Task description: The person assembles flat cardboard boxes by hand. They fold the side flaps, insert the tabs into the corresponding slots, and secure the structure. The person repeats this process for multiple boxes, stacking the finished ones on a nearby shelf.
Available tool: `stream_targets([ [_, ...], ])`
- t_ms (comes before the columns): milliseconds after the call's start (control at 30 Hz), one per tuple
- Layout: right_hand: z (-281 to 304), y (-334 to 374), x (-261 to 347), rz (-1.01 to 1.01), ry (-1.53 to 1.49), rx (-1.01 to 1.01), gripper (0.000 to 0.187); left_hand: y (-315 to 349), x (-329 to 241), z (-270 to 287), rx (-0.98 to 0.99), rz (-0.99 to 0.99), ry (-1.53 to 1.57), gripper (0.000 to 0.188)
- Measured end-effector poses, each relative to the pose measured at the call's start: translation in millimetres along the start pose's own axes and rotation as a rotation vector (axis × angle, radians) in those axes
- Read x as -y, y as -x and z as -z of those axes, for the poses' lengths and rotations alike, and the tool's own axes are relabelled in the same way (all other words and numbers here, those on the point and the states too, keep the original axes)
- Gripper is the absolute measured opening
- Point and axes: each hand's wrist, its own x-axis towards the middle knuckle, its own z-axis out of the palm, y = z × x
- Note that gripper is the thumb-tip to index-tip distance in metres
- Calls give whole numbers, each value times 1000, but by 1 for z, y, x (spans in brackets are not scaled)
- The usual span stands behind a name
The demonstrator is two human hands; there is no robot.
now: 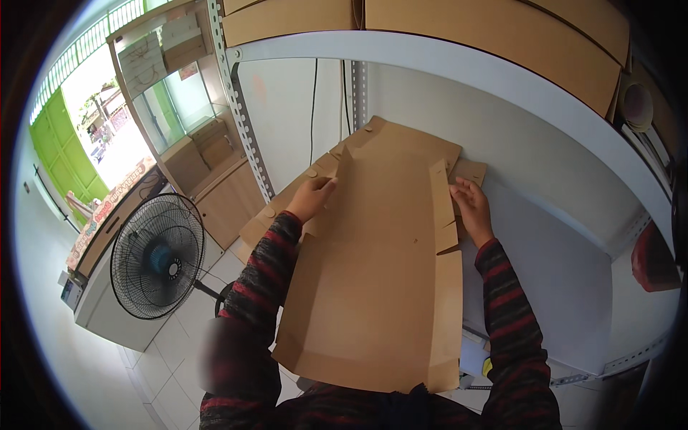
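Observation:
A partly folded brown cardboard box (pixel 365 287) stretches from my body toward the far wall, its side flaps raised and its near end close to my waist. My left hand (pixel 312 198) is closed on the raised left flap, thumb on the inner side. At the right flap, my right hand (pixel 473 208) has its fingers curled, tips against the flap's outer edge. Slits and fold lines show along both sides. Under the far end lie more flat cardboard sheets (pixel 282 208) with round tabs along the left edge.
Overhead, a white metal shelf (pixel 459 61) carries brown cardboard boxes (pixel 494 36). A black standing fan (pixel 158 256) is on the left, near a wooden cabinet (pixel 228 201). A grey-white surface (pixel 552 272) extends to the right, and a red item (pixel 653 259) sits at the far right.

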Motion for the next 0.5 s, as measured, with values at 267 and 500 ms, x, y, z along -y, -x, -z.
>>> stream_targets([
  [267, -14, 20, 31, -71, 113, 504, 82, 15, -37, -29, 208, -218, -651, 60],
  [500, -11, 18, 29, -92, 36, 452, 82, 14, -39, -36, 58, -172, -713, 44],
])
